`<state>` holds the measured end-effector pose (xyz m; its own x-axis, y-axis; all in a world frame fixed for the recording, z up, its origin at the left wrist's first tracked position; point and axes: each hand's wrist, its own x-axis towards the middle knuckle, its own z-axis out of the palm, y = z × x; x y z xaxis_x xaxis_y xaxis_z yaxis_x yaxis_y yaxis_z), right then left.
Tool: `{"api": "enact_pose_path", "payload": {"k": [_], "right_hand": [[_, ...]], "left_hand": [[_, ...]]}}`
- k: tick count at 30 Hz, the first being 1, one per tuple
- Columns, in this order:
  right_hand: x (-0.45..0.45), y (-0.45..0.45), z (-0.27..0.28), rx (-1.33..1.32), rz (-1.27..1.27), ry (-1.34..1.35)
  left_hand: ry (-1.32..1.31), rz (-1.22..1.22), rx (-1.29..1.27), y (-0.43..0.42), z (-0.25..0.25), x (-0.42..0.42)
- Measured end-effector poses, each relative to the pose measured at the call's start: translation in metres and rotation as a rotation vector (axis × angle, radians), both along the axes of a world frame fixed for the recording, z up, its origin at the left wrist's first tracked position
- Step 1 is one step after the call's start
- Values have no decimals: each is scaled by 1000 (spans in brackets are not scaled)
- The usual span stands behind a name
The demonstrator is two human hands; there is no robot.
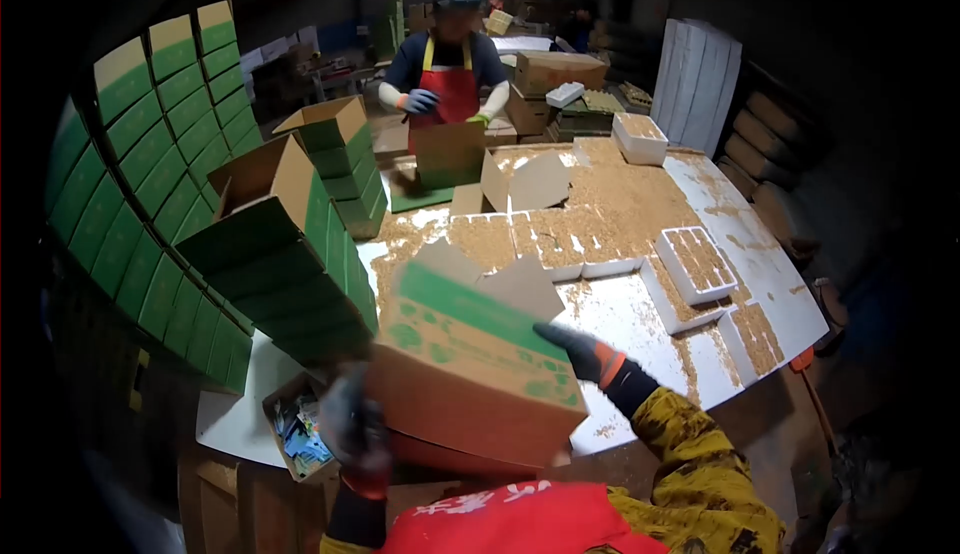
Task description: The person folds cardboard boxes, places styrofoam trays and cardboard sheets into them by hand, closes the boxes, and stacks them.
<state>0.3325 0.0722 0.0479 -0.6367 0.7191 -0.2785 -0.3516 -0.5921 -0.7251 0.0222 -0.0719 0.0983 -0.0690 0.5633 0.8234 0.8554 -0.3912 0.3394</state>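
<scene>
A brown cardboard box with green print (480,374) is tilted in front of me, its top flaps standing up on the far side. My right hand (582,352), in a dark glove with an orange cuff, presses against the box's right side near the upper corner. At the box's lower left is my left hand (352,422), gloved and blurred by motion; its fingers cannot be made out clearly. Beyond the box, white foam trays filled with brown shavings (540,237) stand on the white table (610,304).
Stacked green boxes (170,204) rise at the left, with open cartons (290,194) nearer. A small box of packets (300,429) lies at lower left. A co-worker in a red apron (447,94) stands across the table. Loose foam boxes (695,264) sit at the right.
</scene>
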Motion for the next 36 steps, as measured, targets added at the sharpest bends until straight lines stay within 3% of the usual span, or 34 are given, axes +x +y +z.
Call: {"api": "enact_pose_path", "payload": {"k": [2, 3, 4, 6, 8, 10, 12, 13, 14, 16, 19, 20, 22, 24, 26, 28, 31, 34, 36], "right_hand": [[1, 8, 17, 465, -60, -190], [1, -2, 26, 547, -50, -298], [-1, -18, 36, 742, 54, -458], [-14, -49, 14, 1551, 14, -654], [-17, -80, -38, 1490, 443, -787], [-30, -109, -85, 1535, 518, -854], [-18, -113, -72, 1318, 362, -451], [-7, -117, -58, 1064, 341, -192], [14, -110, -54, 633, 319, -113], [75, -76, -47, 136, -75, -103], [230, 14, -152, 54, -1108, -224], [263, 39, -158, 188, -1374, -444], [324, 73, -162, 534, -1198, -1605], [362, 113, -168, 358, -885, -1962], [377, 129, -170, 324, -796, -1829], [386, 129, -178, 472, -843, -1838], [376, 97, -170, 538, -895, -1750], [342, 12, -181, 407, -985, -1552], [332, 6, -205, 501, -1521, -1425]], "left_hand": [[-706, -25, 169, 29, -27, -4], [-940, -67, 126, 38, -40, -12], [-1019, -113, -17, 33, -63, -21], [-881, -154, -310, 17, -108, -36], [-505, -166, -477, 1, -126, -46], [-67, -241, -489, 0, -119, -57], [215, -281, -456, 15, -127, -78], [278, -290, -471, 23, -140, -89], [185, -205, -627, 26, -172, -108], [3, 8, -913, 29, -233, -142], [-287, 104, -991, 18, -259, -144], [-381, 149, -996, 17, -260, -148], [-574, 246, -989, 14, -253, -152], [-518, 274, -996, 21, -203, -111], [-456, 291, -1000, 18, -182, -95], [-391, 277, -993, 13, -189, -100], [-614, 171, -1002, 11, -188, -104], [-730, 182, -1019, -3, -259, -181], [-651, 323, -1120, 3, -258, -181]]}}
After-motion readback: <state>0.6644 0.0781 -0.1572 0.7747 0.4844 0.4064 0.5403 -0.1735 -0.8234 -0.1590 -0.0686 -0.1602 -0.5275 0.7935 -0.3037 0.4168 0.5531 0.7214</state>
